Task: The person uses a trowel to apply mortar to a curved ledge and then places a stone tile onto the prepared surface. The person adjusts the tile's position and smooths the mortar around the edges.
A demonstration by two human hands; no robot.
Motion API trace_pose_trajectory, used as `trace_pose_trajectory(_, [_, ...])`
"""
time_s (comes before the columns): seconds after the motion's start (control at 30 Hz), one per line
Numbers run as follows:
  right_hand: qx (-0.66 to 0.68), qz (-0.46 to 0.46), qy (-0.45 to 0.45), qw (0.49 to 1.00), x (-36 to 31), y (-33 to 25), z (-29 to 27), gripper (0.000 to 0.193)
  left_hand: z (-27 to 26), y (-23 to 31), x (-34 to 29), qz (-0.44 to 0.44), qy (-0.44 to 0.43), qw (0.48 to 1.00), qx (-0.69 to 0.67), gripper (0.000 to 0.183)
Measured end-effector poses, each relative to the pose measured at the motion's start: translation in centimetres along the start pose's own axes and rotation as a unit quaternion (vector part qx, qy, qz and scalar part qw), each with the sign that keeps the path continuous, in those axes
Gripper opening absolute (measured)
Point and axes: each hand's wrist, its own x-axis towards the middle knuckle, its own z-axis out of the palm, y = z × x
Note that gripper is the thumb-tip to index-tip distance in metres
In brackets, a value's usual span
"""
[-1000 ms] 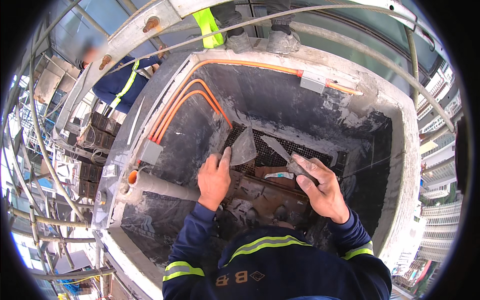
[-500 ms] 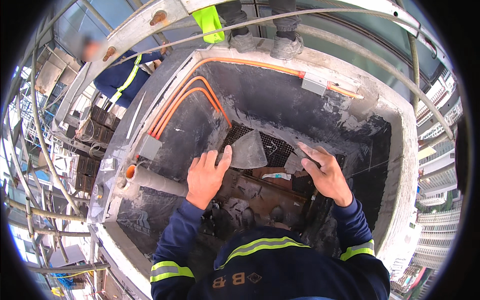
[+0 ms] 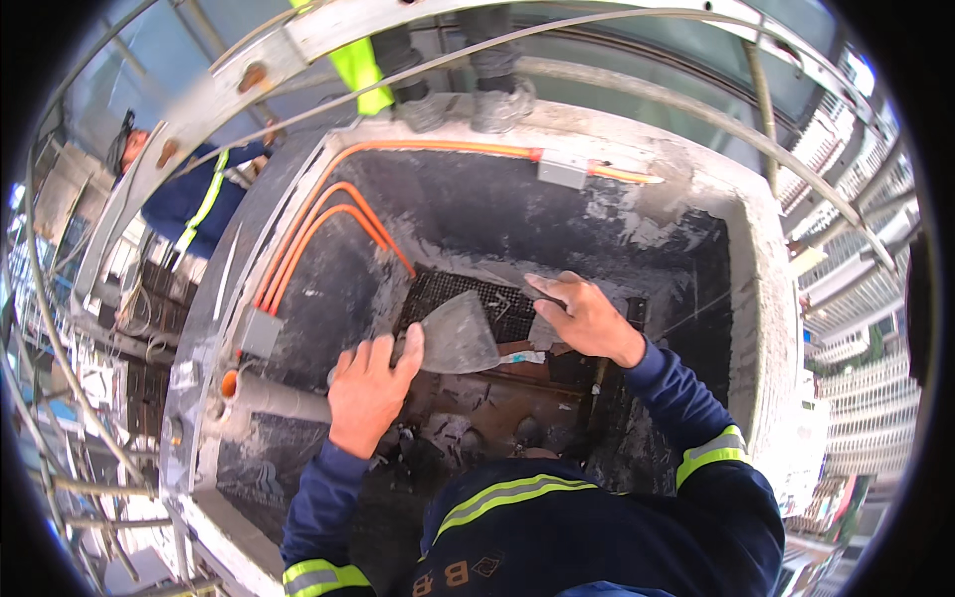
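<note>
1. Around the work stands a deep, dark-walled pit with a pale concrete rim [image 3: 748, 328]; orange tubes [image 3: 448, 146] run along its far and left sides to a grey box [image 3: 563, 169] on the far wall and another grey box [image 3: 261, 333] at the left.
2. A thick pipe [image 3: 284, 397] juts in from the left wall, near the left hand; a dark mesh [image 3: 438, 289] lies below the tools, with a white-and-blue scrap [image 3: 522, 357] near it.
3. Another person's shoes [image 3: 502, 104] rest on the far rim, beside a yellow-green cloth [image 3: 358, 75]; a co-worker in a dark blue jacket [image 3: 204, 204] is at upper left, partly behind a metal beam [image 3: 224, 95].
4. The person's jacket [image 3: 557, 532] covers the near part of the pit; the floor there is dim.
5. The left hand [image 3: 370, 393] has its fingers closed around a broad grey scraper, its blade [image 3: 463, 333] spread over the mesh.
6. The right hand [image 3: 587, 318] pinches a grey trowel, mostly hidden by the fingers; its outline is hard to make out.
</note>
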Motion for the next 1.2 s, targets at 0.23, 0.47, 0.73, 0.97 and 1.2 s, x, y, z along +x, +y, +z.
trace_pose_trajectory(0.23, [0.065, 0.016, 0.002, 0.998, 0.2, 3.7, -3.9, 0.058, 2.2, 0.9, -6.1, -0.114, 0.01, 0.984, -0.136, 0.05])
trace_pose_trajectory(0.47, [0.018, -0.054, 0.001, 0.998, 1.4, 1.6, -5.2, 0.053, 2.3, 2.0, -6.3, -0.157, -0.009, 0.981, -0.11, 0.052])
trace_pose_trajectory(0.73, [0.41, 0.102, 0.007, 0.906, -2.4, -1.1, 1.6, 0.042, 3.9, 3.2, -4.9, -0.286, 0.052, 0.89, -0.351, 0.05])
trace_pose_trajectory(0.97, [0.654, 0.228, -0.077, 0.717, -3.2, -3.6, 9.5, 0.04, 3.8, 10.7, -4.8, -0.381, -0.007, 0.587, -0.714, 0.056])
trace_pose_trajectory(1.2, [0.533, 0.149, -0.271, 0.787, -7.2, -6.0, 8.8, 0.036, 5.4, 9.4, -5.8, -0.293, 0.053, 0.775, -0.557, 0.048])
